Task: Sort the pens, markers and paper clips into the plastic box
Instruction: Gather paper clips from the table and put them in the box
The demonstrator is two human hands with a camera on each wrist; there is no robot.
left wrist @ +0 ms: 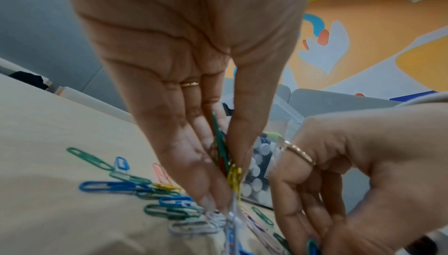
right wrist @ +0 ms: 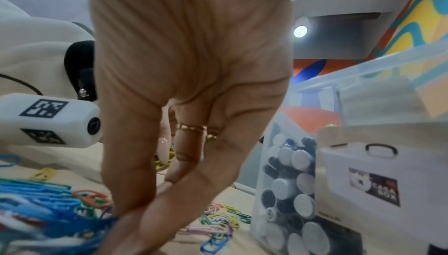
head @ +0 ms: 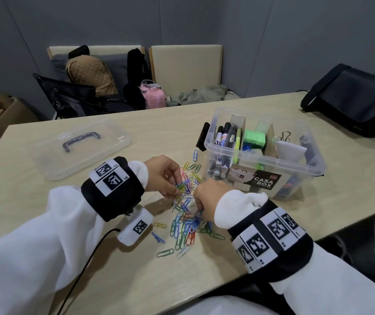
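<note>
Coloured paper clips (head: 185,228) lie scattered on the beige table in front of me. My left hand (head: 177,187) pinches a bunch of clips (left wrist: 224,155) between thumb and fingers, tips down over the pile. Just right of it, my right hand (head: 199,214) curls down into the heap, its thumb and fingers (right wrist: 135,219) closing on blue clips (right wrist: 55,207). The clear plastic box (head: 261,158) stands open close behind the right hand. Its left compartment holds pens and markers (head: 226,137) standing upright; several clips lie in its front right corner.
The box's clear lid (head: 79,148) with a dark handle lies at the left of the table (head: 11,189). A black bag (head: 354,98) sits at the far right. Chairs with bags and clothes stand behind the table. A black cable trails from my left wrist.
</note>
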